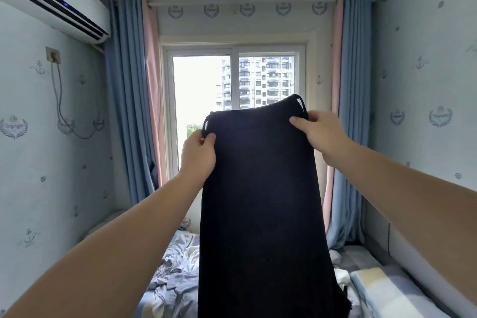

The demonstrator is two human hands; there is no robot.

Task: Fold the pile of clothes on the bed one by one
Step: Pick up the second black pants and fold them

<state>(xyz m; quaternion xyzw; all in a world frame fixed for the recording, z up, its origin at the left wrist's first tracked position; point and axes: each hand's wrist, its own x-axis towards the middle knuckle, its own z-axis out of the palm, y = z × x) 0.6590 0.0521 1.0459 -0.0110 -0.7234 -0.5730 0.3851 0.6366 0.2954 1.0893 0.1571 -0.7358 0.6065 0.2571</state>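
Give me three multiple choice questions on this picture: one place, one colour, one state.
1. Where is the air conditioner?
A. High on the left wall
B. On the floor
C. On the right wall
2. What colour is the held garment?
A. White
B. Red
C. Dark, near black
3. How is the garment?
A. Lying flat
B. Hanging from two hands
C. Rolled up
Answers: A, it is mounted up left; C, the cloth is dark; B, left hand and right hand pinch its top corners.
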